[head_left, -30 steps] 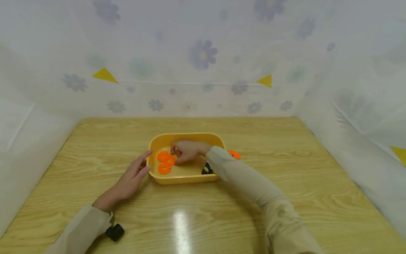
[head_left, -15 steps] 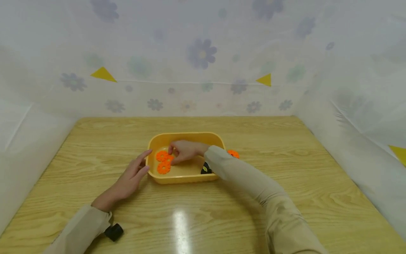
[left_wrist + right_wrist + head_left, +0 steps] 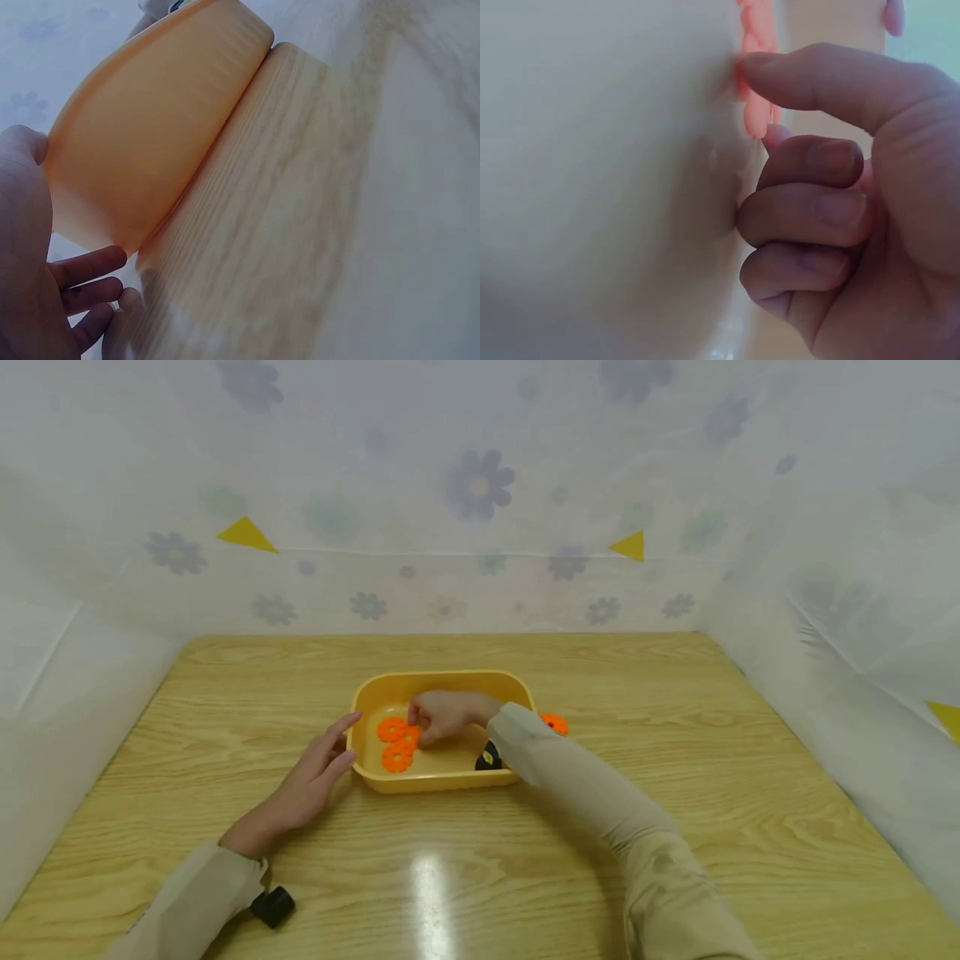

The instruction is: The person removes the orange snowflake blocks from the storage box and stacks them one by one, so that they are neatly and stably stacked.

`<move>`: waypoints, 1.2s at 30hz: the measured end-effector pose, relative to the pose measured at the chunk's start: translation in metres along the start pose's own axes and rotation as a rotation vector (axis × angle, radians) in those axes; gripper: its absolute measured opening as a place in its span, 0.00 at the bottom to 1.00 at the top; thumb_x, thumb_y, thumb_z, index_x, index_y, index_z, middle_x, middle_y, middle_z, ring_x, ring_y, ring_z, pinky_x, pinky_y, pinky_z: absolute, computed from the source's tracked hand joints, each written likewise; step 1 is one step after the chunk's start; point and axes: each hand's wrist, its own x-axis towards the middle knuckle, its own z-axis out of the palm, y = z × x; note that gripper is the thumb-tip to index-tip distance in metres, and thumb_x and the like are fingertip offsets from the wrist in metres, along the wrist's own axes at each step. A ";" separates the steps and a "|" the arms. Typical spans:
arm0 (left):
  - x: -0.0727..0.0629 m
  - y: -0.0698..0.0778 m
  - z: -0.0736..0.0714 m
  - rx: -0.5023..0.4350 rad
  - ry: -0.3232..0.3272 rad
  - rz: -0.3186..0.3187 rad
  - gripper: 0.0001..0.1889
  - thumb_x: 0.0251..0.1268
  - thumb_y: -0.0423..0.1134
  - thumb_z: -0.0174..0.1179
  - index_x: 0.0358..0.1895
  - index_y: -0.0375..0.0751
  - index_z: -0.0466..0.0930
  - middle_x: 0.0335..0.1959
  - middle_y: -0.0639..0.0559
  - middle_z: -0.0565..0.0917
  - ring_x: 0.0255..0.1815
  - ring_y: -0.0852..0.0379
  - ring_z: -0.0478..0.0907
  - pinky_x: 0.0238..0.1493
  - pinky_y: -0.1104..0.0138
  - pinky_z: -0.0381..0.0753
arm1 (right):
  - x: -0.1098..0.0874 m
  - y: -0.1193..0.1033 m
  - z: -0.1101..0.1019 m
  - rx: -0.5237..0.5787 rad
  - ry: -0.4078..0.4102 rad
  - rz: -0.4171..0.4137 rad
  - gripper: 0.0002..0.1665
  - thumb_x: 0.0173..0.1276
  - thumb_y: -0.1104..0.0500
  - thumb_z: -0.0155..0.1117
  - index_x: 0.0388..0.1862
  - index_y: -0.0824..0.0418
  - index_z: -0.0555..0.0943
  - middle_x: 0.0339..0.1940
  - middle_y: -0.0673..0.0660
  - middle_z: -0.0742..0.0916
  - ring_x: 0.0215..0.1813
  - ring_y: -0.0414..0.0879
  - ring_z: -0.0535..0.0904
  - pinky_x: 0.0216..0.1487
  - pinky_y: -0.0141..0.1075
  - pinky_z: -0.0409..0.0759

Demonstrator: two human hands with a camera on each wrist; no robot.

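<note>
A yellow plastic tub (image 3: 450, 783) stands on the table. Inside its left part lie several flat orange flower-shaped discs (image 3: 397, 757), partly overlapping. My right hand (image 3: 444, 714) reaches into the tub, its thumb and forefinger pinching the edge of the rightmost disc. In the right wrist view the thumb (image 3: 810, 79) meets the orange disc (image 3: 757, 116), and the other fingers are curled. My left hand (image 3: 303, 785) rests against the tub's left end, fingers extended. In the left wrist view its lower fingers (image 3: 94, 266) touch near the tub's base (image 3: 150, 150).
A black piece with a yellow mark (image 3: 489, 757) sits in the tub's front right corner, partly behind the right sleeve (image 3: 570, 768). Another orange disc (image 3: 555, 723) lies right of the tub. A black object (image 3: 273, 907) is by the left cuff. White flowered sheeting (image 3: 480, 585) surrounds the table.
The orange discs have slid slightly right inside the tub together with my right hand. The left hand keeps its place at the tub's end.
</note>
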 end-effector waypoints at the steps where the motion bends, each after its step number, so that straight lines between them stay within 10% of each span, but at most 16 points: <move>1: 0.000 0.000 0.000 0.003 0.000 0.001 0.26 0.77 0.34 0.44 0.75 0.38 0.53 0.56 0.32 0.74 0.55 0.42 0.72 0.53 0.69 0.72 | 0.000 0.000 0.000 -0.002 -0.001 0.004 0.22 0.62 0.59 0.68 0.50 0.67 0.73 0.30 0.51 0.74 0.33 0.40 0.67 0.38 0.26 0.66; 12: 0.000 0.001 0.000 -0.004 -0.004 0.002 0.27 0.76 0.33 0.44 0.74 0.37 0.53 0.57 0.33 0.72 0.54 0.45 0.70 0.52 0.68 0.72 | -0.005 -0.002 -0.004 0.005 -0.010 0.007 0.17 0.61 0.59 0.69 0.43 0.66 0.75 0.35 0.51 0.76 0.36 0.40 0.68 0.40 0.26 0.67; 27: 0.000 -0.001 -0.001 0.020 0.008 0.004 0.26 0.76 0.33 0.45 0.74 0.37 0.55 0.48 0.38 0.76 0.49 0.50 0.69 0.49 0.66 0.72 | -0.007 -0.001 -0.011 0.159 -0.049 -0.157 0.17 0.66 0.59 0.64 0.18 0.57 0.73 0.14 0.46 0.71 0.18 0.37 0.60 0.27 0.28 0.61; 36: 0.001 -0.003 0.000 0.011 0.012 0.035 0.26 0.76 0.32 0.44 0.74 0.37 0.54 0.47 0.40 0.78 0.49 0.50 0.71 0.50 0.65 0.73 | -0.012 -0.004 -0.018 0.181 0.029 -0.182 0.14 0.71 0.57 0.60 0.27 0.64 0.81 0.15 0.46 0.71 0.18 0.37 0.59 0.26 0.28 0.61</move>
